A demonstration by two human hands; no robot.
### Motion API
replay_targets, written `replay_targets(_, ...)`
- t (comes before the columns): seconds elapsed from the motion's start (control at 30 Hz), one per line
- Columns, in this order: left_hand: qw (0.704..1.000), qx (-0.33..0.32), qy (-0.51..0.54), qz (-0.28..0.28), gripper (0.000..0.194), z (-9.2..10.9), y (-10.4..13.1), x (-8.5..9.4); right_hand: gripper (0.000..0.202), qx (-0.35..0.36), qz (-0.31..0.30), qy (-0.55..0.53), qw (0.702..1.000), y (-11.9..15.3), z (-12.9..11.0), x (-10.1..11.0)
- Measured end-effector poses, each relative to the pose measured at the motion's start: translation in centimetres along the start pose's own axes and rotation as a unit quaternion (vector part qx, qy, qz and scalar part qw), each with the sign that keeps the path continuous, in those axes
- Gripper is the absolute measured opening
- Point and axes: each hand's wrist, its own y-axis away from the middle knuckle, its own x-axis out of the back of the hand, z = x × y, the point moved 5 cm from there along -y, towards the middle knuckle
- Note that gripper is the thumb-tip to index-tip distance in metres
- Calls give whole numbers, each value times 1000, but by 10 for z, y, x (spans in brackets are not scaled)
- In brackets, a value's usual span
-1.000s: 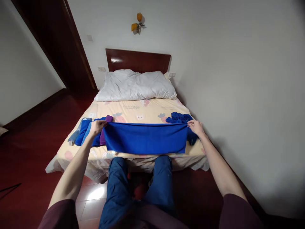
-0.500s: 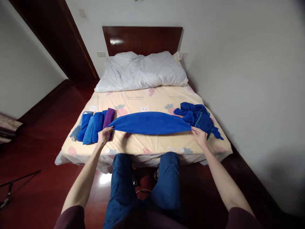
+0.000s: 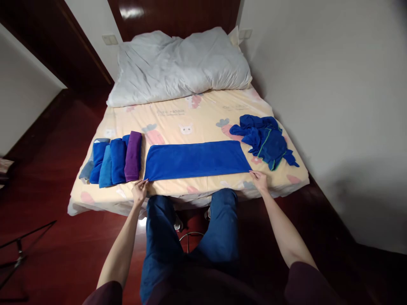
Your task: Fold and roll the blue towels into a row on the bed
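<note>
A blue cloth (image 3: 197, 160) lies flat as a long strip across the near part of the bed. My left hand (image 3: 140, 190) pinches its near left corner, and my right hand (image 3: 260, 181) pinches its near right corner. Left of the strip is a row of several rolled cloths in blue shades, with a purple rolled cloth (image 3: 133, 156) at its right end. To the right of the strip lies a crumpled heap of blue cloths (image 3: 270, 146), one with a green edge.
The bed (image 3: 178, 120) has a patterned yellow sheet. A white pillow or quilt (image 3: 181, 67) lies at its far end before the dark headboard (image 3: 181, 17). A black metal stand (image 3: 19, 250) is on the floor at left.
The strip has gone from bowed and pulled in at its ends to flat on the sheet. Both hands are lower, at its near corners. The view has tilted downward.
</note>
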Motion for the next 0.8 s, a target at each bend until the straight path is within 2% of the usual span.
replay_targets(0.1,995,-85,-40,14,36,2,12,5,39,-16,11,30,999,4,4,6)
replay_targets(0.23,960,-240,-131,-62,34,1,36,6,30,39,-17,112,993,20,4,10)
replay_targets(0.3,945,-262,-171,-97,37,-1,46,6,29,64,-39,153,985,30,3,12)
replay_targets(0.37,939,-260,-200,-104,36,4,51,8,30,81,-54,211,973,38,-2,13)
replay_targets(0.47,941,-259,-207,-71,36,35,50,9,35,106,-37,303,946,43,-31,3)
replay_targets(0.53,945,-263,-188,-43,42,71,42,3,44,129,-20,325,936,41,-70,-20)
replay_targets(0.6,950,-263,-164,-25,51,114,31,-14,49,164,-21,314,935,37,-119,-59)
replay_targets(0.7,950,-278,-136,-40,60,170,16,-61,53,235,-76,272,930,36,-191,-140)
replay_targets(0.77,945,-293,-124,-74,62,190,14,-99,56,271,-130,245,922,42,-220,-194)
replay_targets(0.8,943,-295,-119,-95,62,192,15,-118,56,277,-158,236,918,46,-227,-217)
